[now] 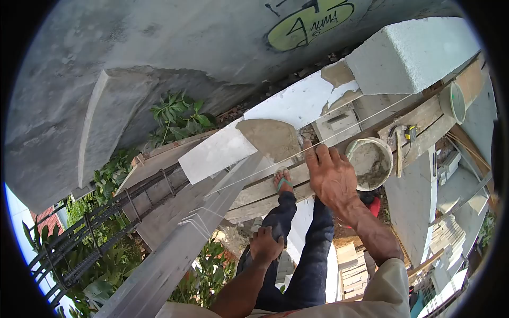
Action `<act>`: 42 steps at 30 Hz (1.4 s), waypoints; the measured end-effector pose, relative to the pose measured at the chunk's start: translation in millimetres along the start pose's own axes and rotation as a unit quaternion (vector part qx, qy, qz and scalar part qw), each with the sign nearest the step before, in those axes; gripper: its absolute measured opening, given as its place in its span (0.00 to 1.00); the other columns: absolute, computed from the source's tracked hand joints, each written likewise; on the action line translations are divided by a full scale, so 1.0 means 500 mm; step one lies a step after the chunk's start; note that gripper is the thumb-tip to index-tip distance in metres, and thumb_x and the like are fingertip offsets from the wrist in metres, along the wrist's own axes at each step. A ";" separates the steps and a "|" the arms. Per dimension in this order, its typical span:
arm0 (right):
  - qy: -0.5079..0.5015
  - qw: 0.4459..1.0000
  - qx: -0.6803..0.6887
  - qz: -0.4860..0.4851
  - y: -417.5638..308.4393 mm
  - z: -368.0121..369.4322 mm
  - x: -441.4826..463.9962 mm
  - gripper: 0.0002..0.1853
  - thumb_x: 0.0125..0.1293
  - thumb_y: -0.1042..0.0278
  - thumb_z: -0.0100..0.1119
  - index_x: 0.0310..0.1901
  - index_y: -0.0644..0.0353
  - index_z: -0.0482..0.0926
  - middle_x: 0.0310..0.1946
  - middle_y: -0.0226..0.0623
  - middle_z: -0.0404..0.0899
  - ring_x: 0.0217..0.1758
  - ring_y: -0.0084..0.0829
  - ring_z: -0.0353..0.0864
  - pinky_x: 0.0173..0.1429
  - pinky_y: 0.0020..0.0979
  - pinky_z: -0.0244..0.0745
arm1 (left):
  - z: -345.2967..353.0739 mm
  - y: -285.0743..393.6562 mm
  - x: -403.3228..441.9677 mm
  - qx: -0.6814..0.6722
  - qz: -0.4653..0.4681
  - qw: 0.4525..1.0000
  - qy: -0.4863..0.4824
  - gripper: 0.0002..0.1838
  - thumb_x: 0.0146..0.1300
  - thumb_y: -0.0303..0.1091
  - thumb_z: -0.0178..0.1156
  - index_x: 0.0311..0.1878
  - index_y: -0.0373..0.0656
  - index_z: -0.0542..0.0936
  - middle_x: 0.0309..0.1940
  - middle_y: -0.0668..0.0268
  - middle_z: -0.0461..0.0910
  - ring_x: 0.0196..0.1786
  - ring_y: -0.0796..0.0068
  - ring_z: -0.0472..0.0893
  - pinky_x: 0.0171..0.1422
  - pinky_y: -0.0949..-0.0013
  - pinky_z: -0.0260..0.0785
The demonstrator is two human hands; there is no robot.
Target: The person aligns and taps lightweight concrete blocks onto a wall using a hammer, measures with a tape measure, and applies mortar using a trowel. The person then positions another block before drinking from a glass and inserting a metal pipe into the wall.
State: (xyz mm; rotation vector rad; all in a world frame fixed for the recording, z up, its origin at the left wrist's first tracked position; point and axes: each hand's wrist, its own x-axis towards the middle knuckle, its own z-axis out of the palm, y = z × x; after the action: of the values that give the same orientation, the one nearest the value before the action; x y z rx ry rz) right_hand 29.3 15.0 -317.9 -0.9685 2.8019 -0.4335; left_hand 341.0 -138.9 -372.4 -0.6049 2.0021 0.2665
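Note:
My right hand reaches over the planks, back of the hand up. Its thumb stands apart from the bent fingers, at a taut pale string; I see nothing held. Just left of it, grey mortar covers the joint between a white block and a longer white block of the low wall. My left hand rests on my bent knee, loosely spread and empty. A round bucket of mortar stands right beside my right hand.
Rebar runs out at the left, beside a long grey beam. Scaffold planks bear a yellow tape measure and a pale green bucket. A large block sits at the back right. Stacked bricks lie below.

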 end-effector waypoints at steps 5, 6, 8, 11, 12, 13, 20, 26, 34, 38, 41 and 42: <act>0.006 0.999 -0.039 0.035 0.041 -0.003 -0.011 0.31 0.63 0.67 0.65 0.70 0.63 0.78 0.43 0.39 0.76 0.43 0.40 0.84 0.43 0.43 0.86 | 0.018 -0.003 -0.003 0.007 0.009 1.000 0.029 0.38 0.66 0.60 0.66 0.72 0.46 0.79 0.67 0.57 0.79 0.71 0.51 0.79 0.73 0.46 0.74; 0.020 0.996 -0.041 0.072 0.057 0.010 -0.009 0.30 0.64 0.69 0.64 0.69 0.63 0.78 0.42 0.39 0.76 0.42 0.42 0.85 0.43 0.43 0.87 | 0.020 -0.002 -0.005 0.007 0.006 1.000 0.028 0.37 0.66 0.60 0.66 0.72 0.46 0.79 0.67 0.57 0.79 0.71 0.51 0.78 0.73 0.46 0.73; 0.061 0.987 -0.055 0.137 0.090 0.020 0.011 0.28 0.65 0.75 0.62 0.69 0.62 0.79 0.43 0.41 0.78 0.42 0.45 0.87 0.43 0.45 0.87 | 0.020 0.000 -0.005 0.010 0.004 1.000 0.026 0.37 0.66 0.60 0.66 0.72 0.47 0.80 0.68 0.57 0.79 0.71 0.51 0.78 0.73 0.46 0.73; 0.070 0.974 -0.085 0.199 0.137 0.015 0.039 0.28 0.64 0.76 0.62 0.69 0.62 0.79 0.44 0.41 0.80 0.44 0.45 0.88 0.44 0.45 0.87 | 0.022 0.009 -0.006 0.024 0.003 0.999 0.022 0.37 0.66 0.60 0.66 0.72 0.48 0.79 0.68 0.58 0.79 0.71 0.52 0.78 0.74 0.46 0.72; 0.077 0.970 -0.072 0.219 0.143 0.016 0.041 0.29 0.64 0.76 0.65 0.69 0.62 0.80 0.44 0.42 0.80 0.45 0.46 0.87 0.45 0.45 0.87 | 0.020 0.009 -0.005 0.022 0.001 1.000 0.021 0.37 0.65 0.60 0.66 0.72 0.47 0.80 0.68 0.58 0.79 0.71 0.52 0.79 0.73 0.46 0.72; 0.077 0.969 -0.074 0.222 0.144 0.032 0.033 0.29 0.64 0.76 0.65 0.69 0.62 0.80 0.44 0.42 0.80 0.45 0.46 0.87 0.45 0.45 0.87 | 0.020 0.010 -0.004 0.020 -0.001 1.000 0.021 0.37 0.65 0.59 0.66 0.71 0.47 0.80 0.68 0.58 0.79 0.70 0.52 0.79 0.73 0.47 0.72; 0.182 0.956 0.146 0.177 0.037 0.272 -0.095 0.29 0.63 0.80 0.70 0.68 0.63 0.81 0.50 0.47 0.83 0.51 0.54 0.85 0.53 0.47 0.84 | 0.041 0.005 0.001 0.029 0.019 0.997 0.063 0.36 0.63 0.58 0.68 0.69 0.45 0.81 0.65 0.57 0.80 0.66 0.51 0.80 0.71 0.46 0.73; 0.072 0.954 0.227 0.182 -0.050 0.323 -0.337 0.29 0.63 0.74 0.71 0.67 0.64 0.80 0.48 0.47 0.81 0.48 0.49 0.84 0.52 0.46 0.80 | 0.012 0.031 0.005 0.034 0.021 0.999 0.019 0.37 0.65 0.58 0.67 0.71 0.45 0.80 0.67 0.57 0.80 0.69 0.50 0.79 0.73 0.46 0.71; -0.063 0.886 0.169 0.427 0.114 0.408 -0.636 0.14 0.74 0.57 0.64 0.44 0.61 0.82 0.42 0.54 0.80 0.46 0.61 0.85 0.47 0.56 0.81 | 0.026 0.050 0.006 0.061 0.022 0.997 0.028 0.35 0.65 0.57 0.69 0.69 0.43 0.81 0.66 0.53 0.80 0.66 0.47 0.81 0.71 0.45 0.74; -0.093 0.838 0.124 0.523 0.300 0.480 -0.650 0.17 0.76 0.53 0.61 0.43 0.61 0.84 0.41 0.60 0.88 0.45 0.66 0.89 0.50 0.61 0.84 | 0.022 0.066 0.005 0.082 0.030 0.996 0.027 0.35 0.65 0.56 0.68 0.69 0.43 0.81 0.67 0.52 0.79 0.67 0.47 0.80 0.73 0.46 0.73; -0.117 0.778 0.095 0.610 0.408 0.492 -0.611 0.19 0.79 0.55 0.54 0.45 0.65 0.84 0.42 0.64 0.89 0.48 0.66 0.90 0.55 0.60 0.85 | 0.026 0.070 0.006 0.085 0.026 0.996 0.023 0.36 0.65 0.56 0.68 0.69 0.42 0.81 0.67 0.52 0.79 0.67 0.47 0.80 0.74 0.46 0.72; -0.115 0.775 0.097 0.614 0.434 0.500 -0.605 0.19 0.79 0.55 0.54 0.45 0.65 0.84 0.42 0.64 0.89 0.48 0.66 0.90 0.55 0.60 0.85 | 0.026 0.070 0.005 0.090 0.026 0.995 0.024 0.35 0.64 0.56 0.68 0.69 0.43 0.81 0.67 0.53 0.79 0.68 0.48 0.79 0.73 0.46 0.72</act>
State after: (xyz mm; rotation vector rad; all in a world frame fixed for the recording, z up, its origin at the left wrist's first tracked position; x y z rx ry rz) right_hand 197.0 310.5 -610.7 0.8377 2.4042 -0.3232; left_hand 331.7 -104.1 -383.4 -0.4478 2.0627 0.1020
